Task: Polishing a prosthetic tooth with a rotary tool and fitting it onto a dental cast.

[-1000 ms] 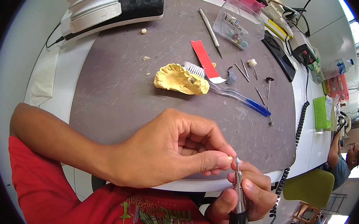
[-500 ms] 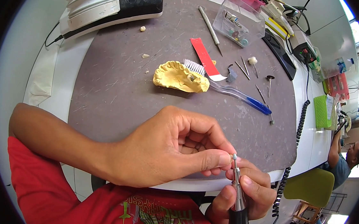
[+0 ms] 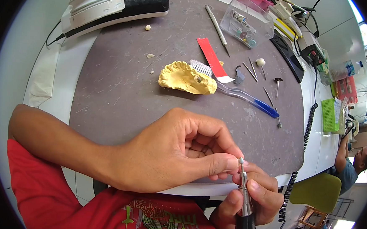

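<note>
My right hand grips a black and silver rotary handpiece near the table's front edge, its nose pointing away from me. A small pale, pointed grinding bit sits in the nose. My left hand is closed in a pinch, thumb and index fingertips right beside the bit. Whatever the pinch holds is too small and covered to make out. Beyond my hands lies a yellow plaster dental model. A toothbrush with a clear and blue handle rests behind and beside it. A red strip touches the brush.
Loose bits and burs lie at the right of the grey mat. Behind them are a clear box, a pen-like metal tool and a black phone. A suction unit stands far left; a coiled cord runs down the right.
Almost nothing differs. The view has shifted very slightly, and both hands keep the same hold, with the bit still at my left fingertips.
</note>
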Motion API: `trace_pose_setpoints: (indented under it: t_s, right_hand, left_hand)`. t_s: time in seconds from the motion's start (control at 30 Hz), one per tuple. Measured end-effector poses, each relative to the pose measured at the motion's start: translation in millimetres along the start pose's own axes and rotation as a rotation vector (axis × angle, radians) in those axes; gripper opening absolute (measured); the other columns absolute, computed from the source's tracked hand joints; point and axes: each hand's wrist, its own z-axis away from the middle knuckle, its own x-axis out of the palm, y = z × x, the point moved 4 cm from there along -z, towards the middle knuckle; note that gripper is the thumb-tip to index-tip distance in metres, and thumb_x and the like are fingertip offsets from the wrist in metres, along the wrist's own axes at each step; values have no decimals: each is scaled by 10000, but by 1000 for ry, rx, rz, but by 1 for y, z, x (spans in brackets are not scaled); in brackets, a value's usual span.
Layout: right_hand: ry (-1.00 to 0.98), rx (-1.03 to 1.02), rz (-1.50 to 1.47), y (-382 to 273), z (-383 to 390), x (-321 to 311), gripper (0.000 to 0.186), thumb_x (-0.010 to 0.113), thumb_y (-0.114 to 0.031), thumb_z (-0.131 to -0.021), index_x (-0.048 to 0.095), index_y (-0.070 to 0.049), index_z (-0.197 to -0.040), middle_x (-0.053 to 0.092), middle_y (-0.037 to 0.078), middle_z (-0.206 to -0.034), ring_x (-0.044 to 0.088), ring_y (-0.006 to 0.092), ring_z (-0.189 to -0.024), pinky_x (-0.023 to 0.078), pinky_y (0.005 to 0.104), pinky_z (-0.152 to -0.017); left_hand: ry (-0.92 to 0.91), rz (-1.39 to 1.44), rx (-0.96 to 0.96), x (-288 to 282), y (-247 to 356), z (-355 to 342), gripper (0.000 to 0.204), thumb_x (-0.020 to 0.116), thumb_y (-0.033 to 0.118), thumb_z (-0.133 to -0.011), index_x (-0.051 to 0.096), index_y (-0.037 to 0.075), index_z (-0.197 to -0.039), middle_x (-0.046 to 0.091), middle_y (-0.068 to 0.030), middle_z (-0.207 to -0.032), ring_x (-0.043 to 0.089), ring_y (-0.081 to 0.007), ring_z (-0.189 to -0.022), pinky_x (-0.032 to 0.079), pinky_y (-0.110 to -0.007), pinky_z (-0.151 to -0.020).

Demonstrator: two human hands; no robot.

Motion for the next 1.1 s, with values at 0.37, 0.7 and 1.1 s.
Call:
trace_pose_setpoints:
  t_s: [0.37,0.7,1.1]
  right_hand:
    - [26,29,-9,-2,0,1,270,616,-229,-960,462,-35,-1069,570,116,-818,618,219,-807,566,364,-818]
    - [31,4,7,1,-1,1,275,620,-238,-957,466,-37,-1065,570,108,-812,610,215,-801,568,384,-836]
    - [41,35,-2,-2,-1,1,298,640,-259,-952,467,-38,-1052,574,114,-807,636,237,-811,568,354,-770]
  left_hand:
    - [-6,-16,1,1,0,0,161,662,44,-946,643,-61,-1067,704,-148,-1015,685,-124,-901,584,-256,-837]
    - [-8,6,8,0,0,0,161,660,41,-946,644,-61,-1070,704,-150,-1019,685,-126,-907,582,-254,-842]
    - [0,17,1,1,1,1,157,665,41,-944,649,-56,-1066,705,-140,-1011,682,-119,-903,580,-250,-835]
